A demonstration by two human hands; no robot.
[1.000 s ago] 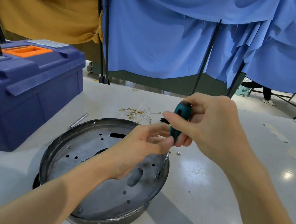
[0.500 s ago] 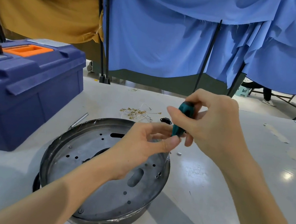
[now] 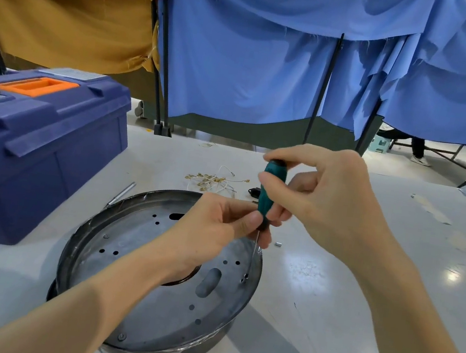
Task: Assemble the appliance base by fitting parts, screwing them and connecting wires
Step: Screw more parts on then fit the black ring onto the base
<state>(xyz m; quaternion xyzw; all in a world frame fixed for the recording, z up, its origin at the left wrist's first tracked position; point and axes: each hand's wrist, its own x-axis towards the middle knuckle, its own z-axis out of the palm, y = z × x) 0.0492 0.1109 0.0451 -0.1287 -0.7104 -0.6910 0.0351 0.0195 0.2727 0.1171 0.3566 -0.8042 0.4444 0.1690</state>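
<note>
With the right hand [image 3: 326, 200] curled round the screwdriver [image 3: 273, 181] and the left hand [image 3: 215, 230] pinching its neck, the tip, tilted at the base's [image 3: 134, 240] right-rim hole, could slip out.

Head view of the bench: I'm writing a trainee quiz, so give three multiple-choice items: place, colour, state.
1. The blue toolbox stands where from the metal base? A left B right C on top
2. The screwdriver handle is A red B teal C yellow
3. The right hand A lies flat B grips the screwdriver C lifts a lid
Answers: 1A, it stands left of the base; 2B, the handle is plainly teal; 3B, the hand curls round the handle.
</note>
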